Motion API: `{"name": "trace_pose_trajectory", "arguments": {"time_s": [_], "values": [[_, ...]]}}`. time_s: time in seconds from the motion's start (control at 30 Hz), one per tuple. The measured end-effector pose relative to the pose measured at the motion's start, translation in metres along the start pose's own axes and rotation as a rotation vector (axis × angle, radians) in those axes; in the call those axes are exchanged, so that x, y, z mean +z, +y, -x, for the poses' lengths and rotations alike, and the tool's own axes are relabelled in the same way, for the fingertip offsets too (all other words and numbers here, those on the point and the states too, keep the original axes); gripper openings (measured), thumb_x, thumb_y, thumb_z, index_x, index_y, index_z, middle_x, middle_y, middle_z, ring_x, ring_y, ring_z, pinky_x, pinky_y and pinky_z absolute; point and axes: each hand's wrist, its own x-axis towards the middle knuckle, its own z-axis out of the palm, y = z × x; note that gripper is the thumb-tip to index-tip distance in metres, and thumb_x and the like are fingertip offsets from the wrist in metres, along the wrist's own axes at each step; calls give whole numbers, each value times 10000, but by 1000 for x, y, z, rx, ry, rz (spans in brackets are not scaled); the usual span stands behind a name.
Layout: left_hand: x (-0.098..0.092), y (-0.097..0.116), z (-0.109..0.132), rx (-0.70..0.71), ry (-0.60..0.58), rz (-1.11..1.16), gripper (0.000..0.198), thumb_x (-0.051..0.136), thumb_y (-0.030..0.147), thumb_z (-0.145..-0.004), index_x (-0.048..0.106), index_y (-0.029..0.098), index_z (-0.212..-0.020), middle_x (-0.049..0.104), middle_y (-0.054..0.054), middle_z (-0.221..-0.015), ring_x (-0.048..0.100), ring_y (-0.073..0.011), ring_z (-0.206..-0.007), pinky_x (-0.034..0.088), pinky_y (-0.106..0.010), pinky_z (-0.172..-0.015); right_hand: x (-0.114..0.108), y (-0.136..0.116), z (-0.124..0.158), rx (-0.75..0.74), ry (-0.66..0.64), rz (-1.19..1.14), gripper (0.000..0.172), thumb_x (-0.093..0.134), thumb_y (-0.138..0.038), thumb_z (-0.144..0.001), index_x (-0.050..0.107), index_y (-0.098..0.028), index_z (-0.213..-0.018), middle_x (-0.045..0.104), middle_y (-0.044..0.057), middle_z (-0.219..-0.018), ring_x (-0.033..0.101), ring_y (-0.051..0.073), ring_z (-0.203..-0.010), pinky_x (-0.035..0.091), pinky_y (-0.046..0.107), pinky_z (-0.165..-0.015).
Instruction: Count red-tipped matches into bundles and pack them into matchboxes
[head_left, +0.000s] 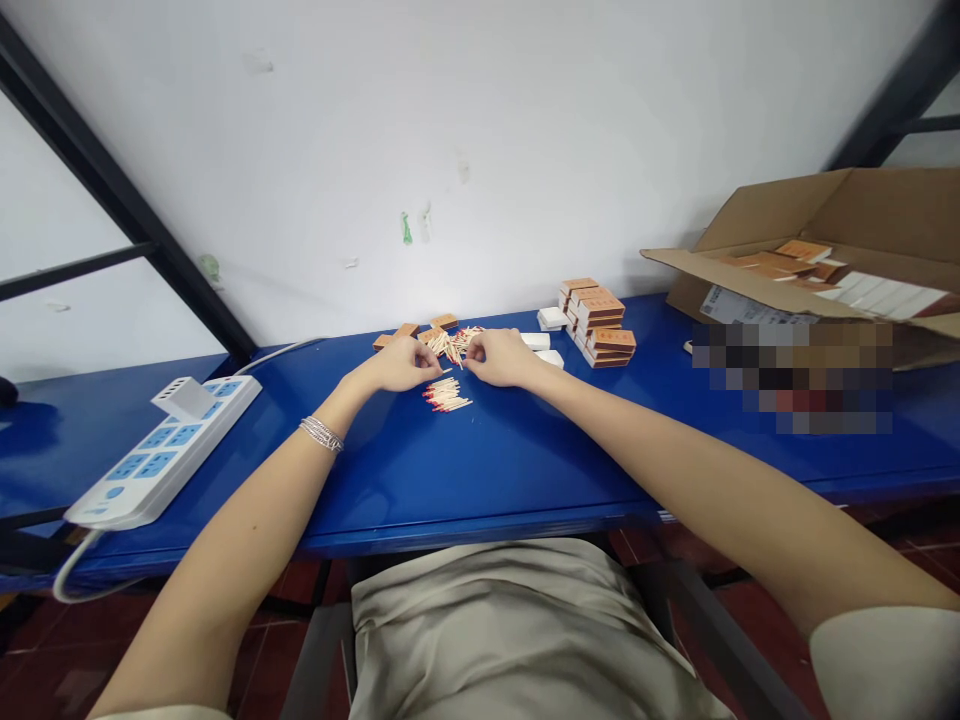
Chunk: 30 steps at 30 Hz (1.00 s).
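Matches lie on the blue tabletop in two groups. A loose heap of matches (451, 346) is between my hands, and a flatter bunch of matches (447, 395) with red heads to the left lies nearer me. My left hand (401, 364) is closed in a pinch, with a pale match (447, 371) showing at its fingertips just above the near bunch. At the right edge of the heap, my right hand (499, 357) has its fingertips pressed together; what they hold, if anything, is too small to make out. Brown matchboxes (442, 321) lie behind the heap.
Right of my right hand are white box trays (551, 318) and stacked matchboxes (598, 312). An open cardboard carton (694, 268) with more matchboxes stands far right, beside a blurred patch. A white power strip (169, 450) with a plugged-in adapter lies left on the blue table (480, 470).
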Motion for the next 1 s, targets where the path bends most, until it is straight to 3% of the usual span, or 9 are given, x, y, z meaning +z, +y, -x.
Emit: {"name": "trace_pose_trajectory", "arguments": {"time_s": [0.13, 0.3, 0.53, 0.63, 0.83, 1.0], "values": [[-2, -1, 1, 14, -44, 8, 261, 614, 386, -785, 734, 154, -777, 608, -11, -619, 470, -119, -550, 373, -276, -555, 8, -5, 0, -40, -6, 24, 188, 604, -325, -869, 699, -177, -805, 745, 83, -929, 646, 254, -922, 375, 384, -846], [1, -12, -3, -22, 86, -90, 234, 589, 342, -786, 737, 161, -802, 630, -23, -659, 515, -134, -582, 383, -279, -573, 14, -11, 1, -42, 21, 147, 211, 497, -180, -877, 689, -132, -802, 739, 169, -993, 647, 279, -957, 358, 404, -874], [6, -26, -8, -44, 220, -174, 171, 583, 252, -765, 720, 175, -835, 678, -30, -706, 569, -155, -616, 414, -293, -629, 6, -9, 0, 2, 21, 193, 220, 470, -147, -871, 687, -119, -853, 714, 202, -1028, 640, 308, -977, 360, 420, -884], [11, -32, -12, -27, 254, -203, 169, 587, 247, -766, 711, 185, -864, 653, -18, -682, 567, -161, -619, 407, -292, -621, -1, -7, 1, -17, 29, 120, 223, 468, -164, -897, 686, -136, -855, 716, 166, -1015, 641, 278, -940, 373, 379, -850], [17, -32, -18, 53, 302, -252, 179, 561, 233, -806, 705, 179, -899, 638, -34, -751, 577, -175, -684, 409, -295, -661, -4, -8, 6, -312, -53, -130, 117, 591, -190, -873, 694, -168, -824, 724, 43, -827, 630, 162, -772, 394, 258, -738], [18, -28, -21, 94, 270, -281, 163, 528, 213, -837, 685, 176, -866, 643, -56, -808, 574, -185, -711, 414, -311, -689, -3, -2, 2, -235, -3, -81, 101, 617, -210, -875, 697, -176, -825, 734, 38, -858, 635, 171, -815, 381, 266, -744]]}}
